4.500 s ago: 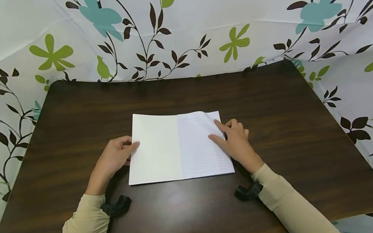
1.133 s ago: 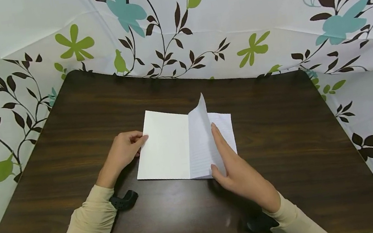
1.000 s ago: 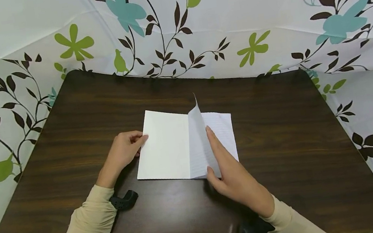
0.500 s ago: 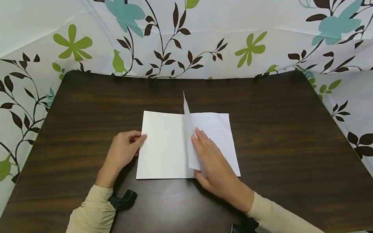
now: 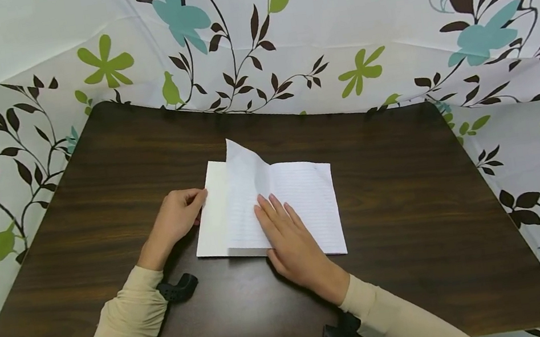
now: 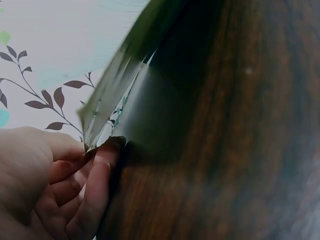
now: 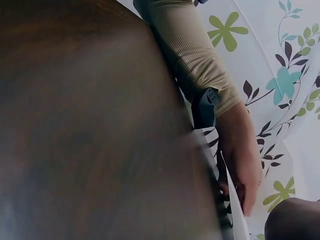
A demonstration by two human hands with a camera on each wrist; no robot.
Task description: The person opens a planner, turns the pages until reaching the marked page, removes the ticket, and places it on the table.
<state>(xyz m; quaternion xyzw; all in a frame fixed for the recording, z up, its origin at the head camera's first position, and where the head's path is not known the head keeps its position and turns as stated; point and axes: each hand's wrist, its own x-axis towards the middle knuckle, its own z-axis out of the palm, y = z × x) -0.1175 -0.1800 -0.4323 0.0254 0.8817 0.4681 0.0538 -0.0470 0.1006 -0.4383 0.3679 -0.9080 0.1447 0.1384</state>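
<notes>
An open notebook point(image 5: 310, 203) with lined pages lies on the dark wooden table point(image 5: 411, 217). My left hand point(image 5: 173, 219) pinches the left edge of its blank inner cover point(image 5: 212, 222) between thumb and fingers. The left wrist view shows that cover edge tilted in the left hand's point(image 6: 75, 180) grasp. A lined page point(image 5: 243, 201) is folded over to the left, its upper corner standing up and its outer part lifted off the cover. My right hand point(image 5: 292, 243) rests with straight fingers on this page near the fold. In the right wrist view only a dark, blurred part of the right hand point(image 7: 295, 222) shows.
A white cloth point(image 5: 252, 38) printed with leaves, birds and flowers hangs behind and beside the table. Black wrist cameras sit on both wrists, the left one point(image 5: 178, 288) and the right one point(image 5: 341, 331) just above the tabletop.
My right hand has swept left from the right page edge to the fold, turning a lined page from right to left over the cover. The left hand keeps its pinch, nearly still lately.
</notes>
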